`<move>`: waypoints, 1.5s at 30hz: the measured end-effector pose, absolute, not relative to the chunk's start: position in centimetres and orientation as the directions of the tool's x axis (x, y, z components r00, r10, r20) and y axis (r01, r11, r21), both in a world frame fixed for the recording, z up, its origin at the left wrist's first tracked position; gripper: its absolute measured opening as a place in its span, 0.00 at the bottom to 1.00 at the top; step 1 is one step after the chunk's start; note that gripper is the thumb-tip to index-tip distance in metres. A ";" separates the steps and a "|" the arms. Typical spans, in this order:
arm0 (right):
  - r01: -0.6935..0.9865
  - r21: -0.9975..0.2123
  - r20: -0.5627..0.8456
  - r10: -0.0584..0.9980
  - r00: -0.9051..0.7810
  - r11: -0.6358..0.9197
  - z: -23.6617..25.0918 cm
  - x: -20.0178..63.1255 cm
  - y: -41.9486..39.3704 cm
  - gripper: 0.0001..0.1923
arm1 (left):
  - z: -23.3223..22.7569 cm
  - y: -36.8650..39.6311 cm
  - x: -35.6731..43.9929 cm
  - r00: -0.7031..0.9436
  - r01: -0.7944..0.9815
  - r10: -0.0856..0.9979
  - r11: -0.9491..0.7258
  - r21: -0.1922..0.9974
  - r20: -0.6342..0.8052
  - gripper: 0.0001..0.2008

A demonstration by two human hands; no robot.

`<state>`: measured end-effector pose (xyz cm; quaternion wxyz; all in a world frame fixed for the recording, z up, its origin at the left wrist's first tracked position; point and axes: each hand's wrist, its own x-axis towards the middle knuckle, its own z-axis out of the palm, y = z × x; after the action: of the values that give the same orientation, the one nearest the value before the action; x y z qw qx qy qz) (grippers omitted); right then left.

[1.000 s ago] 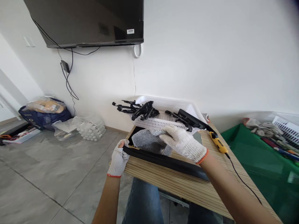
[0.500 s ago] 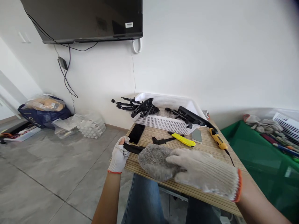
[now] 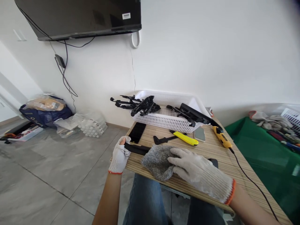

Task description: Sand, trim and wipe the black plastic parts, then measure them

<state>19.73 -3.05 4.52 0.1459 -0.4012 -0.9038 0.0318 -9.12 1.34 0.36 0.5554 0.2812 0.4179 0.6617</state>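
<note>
The gloved left hand [image 3: 119, 154] grips the left end of a long black strip [image 3: 137, 149], fingers closed around it at the near left edge of the striped table [image 3: 225, 162]. The gloved right hand [image 3: 199, 173] lies flat, fingers spread, pressing a grey cloth [image 3: 157, 159] onto the strip's middle; it clasps nothing. Just beyond lie a black phone [image 3: 137, 132], a yellow knife [image 3: 186, 138] and a yellow corded tool [image 3: 221, 139]. At the far edge stands a white basket [image 3: 164, 120] of black parts.
</note>
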 end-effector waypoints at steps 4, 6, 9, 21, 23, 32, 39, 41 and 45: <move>0.652 -0.132 0.321 0.654 -0.685 0.747 3.5 18.5 -2.7 0.18 | -0.2 1.3 -9.3 -0.237 -0.463 0.967 -0.027 0.886 -0.094 0.20; 0.623 -0.089 0.361 0.608 -0.707 0.778 3.0 17.5 -2.3 0.18 | -0.6 1.3 -9.4 -0.245 -0.448 0.964 -0.021 0.894 -0.100 0.21; 0.609 -0.045 0.380 0.578 -0.722 0.792 2.5 15.6 -1.7 0.17 | -1.0 1.4 -9.5 -0.265 -0.438 0.960 -0.040 0.898 -0.086 0.22; 0.667 -0.195 0.239 0.694 -0.679 0.719 4.5 7.8 -1.2 0.19 | -0.5 1.5 -9.2 -0.179 -0.487 0.983 -0.054 0.872 -0.039 0.23; 0.659 -0.209 0.282 0.690 -0.667 0.723 3.5 8.6 -1.3 0.20 | -0.5 1.4 -9.0 -0.194 -0.449 0.981 -0.064 0.891 -0.028 0.23; 0.697 -0.100 0.458 0.654 -0.602 0.711 -0.3 17.4 -2.3 0.20 | -0.2 1.2 -9.0 -0.205 -0.325 0.975 0.020 0.946 -0.091 0.27; 0.724 -0.024 0.502 0.634 -0.588 0.690 -1.9 23.9 -3.2 0.21 | 0.1 1.2 -9.0 -0.139 -0.368 0.986 0.032 0.929 -0.089 0.25; 0.740 -0.026 0.494 0.652 -0.575 0.672 -2.4 25.5 -3.4 0.22 | 0.1 1.2 -8.9 -0.163 -0.362 0.983 0.016 0.932 -0.081 0.25; 0.765 -0.019 0.481 0.677 -0.558 0.644 -2.9 28.3 -4.1 0.22 | 0.2 1.2 -8.8 -0.187 -0.368 0.980 -0.010 0.930 -0.063 0.26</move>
<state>28.34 -4.10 -2.95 0.2288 -0.4109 -0.8772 -0.0962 -8.78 1.23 0.24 0.5399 0.3395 0.4510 0.6244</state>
